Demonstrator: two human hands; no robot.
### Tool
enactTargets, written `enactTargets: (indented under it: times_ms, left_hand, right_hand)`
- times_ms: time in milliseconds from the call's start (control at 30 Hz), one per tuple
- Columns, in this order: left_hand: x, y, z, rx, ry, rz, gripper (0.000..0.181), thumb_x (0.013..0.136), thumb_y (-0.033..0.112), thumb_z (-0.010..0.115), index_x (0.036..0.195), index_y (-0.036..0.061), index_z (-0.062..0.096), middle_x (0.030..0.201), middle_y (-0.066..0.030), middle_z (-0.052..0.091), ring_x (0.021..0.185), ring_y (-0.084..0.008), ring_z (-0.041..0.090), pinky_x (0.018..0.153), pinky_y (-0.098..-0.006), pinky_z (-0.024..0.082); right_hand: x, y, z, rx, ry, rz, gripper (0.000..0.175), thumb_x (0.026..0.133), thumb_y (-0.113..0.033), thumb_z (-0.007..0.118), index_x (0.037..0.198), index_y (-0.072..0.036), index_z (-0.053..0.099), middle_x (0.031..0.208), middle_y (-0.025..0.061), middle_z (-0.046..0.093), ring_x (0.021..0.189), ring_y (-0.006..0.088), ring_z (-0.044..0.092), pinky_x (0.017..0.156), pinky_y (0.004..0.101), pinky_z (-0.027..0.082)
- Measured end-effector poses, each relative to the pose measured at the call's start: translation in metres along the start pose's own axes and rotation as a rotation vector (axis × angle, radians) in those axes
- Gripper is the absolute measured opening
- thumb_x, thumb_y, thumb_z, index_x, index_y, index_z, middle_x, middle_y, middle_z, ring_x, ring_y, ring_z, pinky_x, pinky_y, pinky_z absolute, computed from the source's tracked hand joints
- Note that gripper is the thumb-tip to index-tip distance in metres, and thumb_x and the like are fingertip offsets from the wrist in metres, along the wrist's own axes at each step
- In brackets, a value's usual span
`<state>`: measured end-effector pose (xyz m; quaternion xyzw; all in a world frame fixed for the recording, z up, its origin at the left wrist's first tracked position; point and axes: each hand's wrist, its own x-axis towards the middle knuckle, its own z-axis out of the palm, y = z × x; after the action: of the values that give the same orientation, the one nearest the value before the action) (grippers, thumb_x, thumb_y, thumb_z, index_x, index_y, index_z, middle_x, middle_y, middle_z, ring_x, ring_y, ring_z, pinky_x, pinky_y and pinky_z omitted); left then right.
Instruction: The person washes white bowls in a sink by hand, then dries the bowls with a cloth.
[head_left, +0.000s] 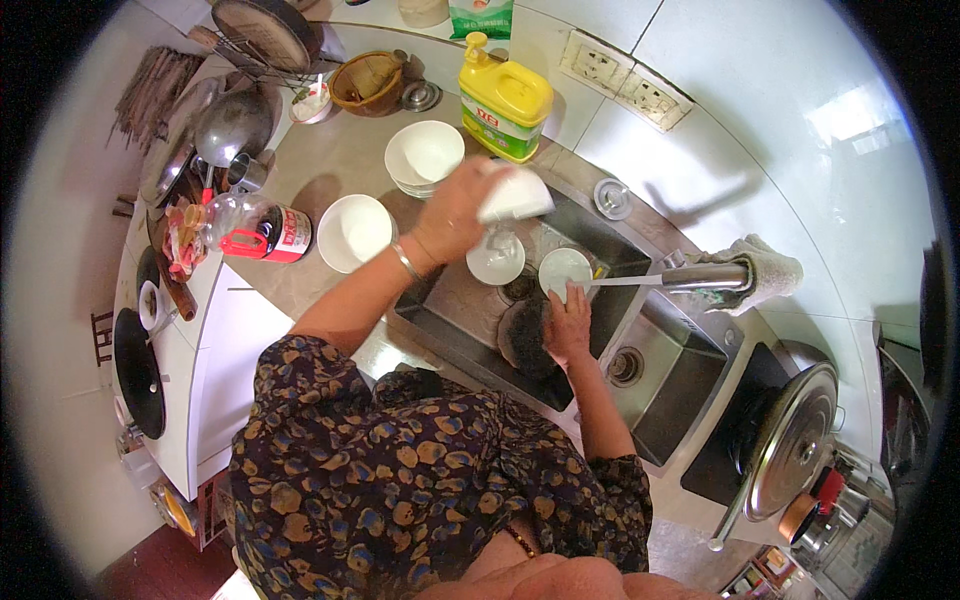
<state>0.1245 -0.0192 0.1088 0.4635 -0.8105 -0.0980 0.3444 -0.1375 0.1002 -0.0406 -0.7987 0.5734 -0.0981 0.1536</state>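
Observation:
My left hand (456, 214), with a bracelet at its wrist, grips a tilted white bowl (521, 196) over the back of the large sink basin (450, 300); motion blurs both. My right hand (570, 322) has its fingers on the near rim of a second white bowl (565, 268), under the tip of the faucet spout (626, 281). Between the hands another white bowl (495, 261) lies in the basin near the drain. A dark round shape (521, 337) beside my right hand cannot be made out clearly.
On the counter left of the sink stand stacked white bowls (425, 154), another white bowl (354, 232) and a plastic jug of dark liquid (281, 232). A yellow detergent bottle (504, 105) stands behind. A cloth (769, 274) hangs on the faucet; a smaller basin (675, 375) lies right.

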Motion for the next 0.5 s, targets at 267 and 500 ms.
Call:
enactTargets:
  times_ms: [267,500]
  left_hand:
    - [0.050,-0.087,-0.083,0.110,-0.340,-0.920,0.036,0.091,0.026,0.044,0.107,-0.0051,0.055,0.075,-0.0174,0.066,0.058,-0.0283,0.066,0.058,-0.0384,0.052]
    - [0.025,-0.139,-0.068,0.155,-0.380,-0.867,0.042,0.089,0.035,0.049,0.082,-0.0055,0.060,0.056,-0.0117,0.060,0.043,-0.0186,0.058,0.046,-0.0340,0.048]
  right_hand:
    - [0.023,0.060,0.065,-0.232,-0.460,0.245,0.058,0.079,-0.019,0.065,0.133,-0.013,0.046,0.142,0.0063,0.040,0.136,0.0273,0.030,0.106,0.0508,0.029]
    - [0.040,0.062,0.082,-0.248,-0.622,0.251,0.046,0.084,-0.021,0.057,0.129,-0.020,0.049,0.141,0.0026,0.041,0.134,0.0252,0.034,0.100,0.0591,0.033]
